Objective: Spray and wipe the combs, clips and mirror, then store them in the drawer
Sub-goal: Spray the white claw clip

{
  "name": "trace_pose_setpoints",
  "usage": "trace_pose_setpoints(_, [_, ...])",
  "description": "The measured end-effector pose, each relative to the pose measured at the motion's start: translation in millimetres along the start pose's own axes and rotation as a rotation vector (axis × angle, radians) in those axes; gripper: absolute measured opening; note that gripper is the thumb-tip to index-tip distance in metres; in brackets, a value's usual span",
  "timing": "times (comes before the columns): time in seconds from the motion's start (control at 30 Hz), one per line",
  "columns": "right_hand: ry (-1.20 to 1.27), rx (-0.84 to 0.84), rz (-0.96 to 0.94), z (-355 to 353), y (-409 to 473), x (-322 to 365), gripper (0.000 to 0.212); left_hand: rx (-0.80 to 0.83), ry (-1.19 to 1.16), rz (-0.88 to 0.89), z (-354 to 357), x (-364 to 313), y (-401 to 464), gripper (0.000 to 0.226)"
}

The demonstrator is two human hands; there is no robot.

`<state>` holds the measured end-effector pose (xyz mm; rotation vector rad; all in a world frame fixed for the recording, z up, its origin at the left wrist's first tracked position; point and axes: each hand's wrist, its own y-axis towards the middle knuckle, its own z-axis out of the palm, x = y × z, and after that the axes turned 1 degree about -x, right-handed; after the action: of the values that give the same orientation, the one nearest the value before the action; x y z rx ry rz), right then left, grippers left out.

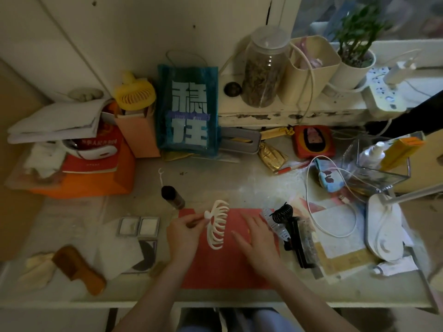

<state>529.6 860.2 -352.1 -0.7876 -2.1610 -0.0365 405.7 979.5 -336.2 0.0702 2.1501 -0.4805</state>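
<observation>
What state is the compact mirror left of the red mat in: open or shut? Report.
Open: the compact mirror lies flat, both square halves side by side, facing up.

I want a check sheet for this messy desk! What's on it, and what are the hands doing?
Surface: pale desk, stained; red mat at front.
Job's things: white claw clip; black clips at mat's right edge; brown comb and compact mirror at left; dark spray bottle.
Clutter: blue bag, jar, books.
Hands: left hand pinches the claw clip; right hand flat on mat.
Cables: white cable looped at right.
Surroundings: potted plant, power strip.
</observation>
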Motion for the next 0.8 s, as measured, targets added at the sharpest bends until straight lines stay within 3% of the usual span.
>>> trace_pose_setpoints(0.1, [0.464, 0.089, 0.069, -14, -3, 26, 0.048, -0.045, -0.075, 0.044, -13, -23, -10, 0.019])
trace_pose_setpoints(0.17, [0.604, 0.129, 0.045, -20, -7, 39, 0.046, -0.066, -0.151, 0.057, -22, -38, -15, 0.019])
trace_pose_setpoints(0.23, [0.659, 0.143, -0.001, -26, -10, 50, 0.052, -0.087, -0.206, 0.092, -31, -53, -19, 0.018])
trace_pose_setpoints(0.43, [0.807, 0.059, -0.107, -41, -10, 87, 0.039, -0.089, -0.333, 0.189, -57, -83, -30, 0.020])
trace_pose_setpoints(0.6, [0.916, 0.109, -0.145, -51, -15, 106, 0.039, -0.081, -0.351, 0.304, -82, -101, -44, 0.026])
trace_pose_setpoints(0.8, [0.990, 0.196, -0.156, -57, -17, 122, 0.037, 0.079, -0.375, 0.347, -110, -107, -46, 0.047])
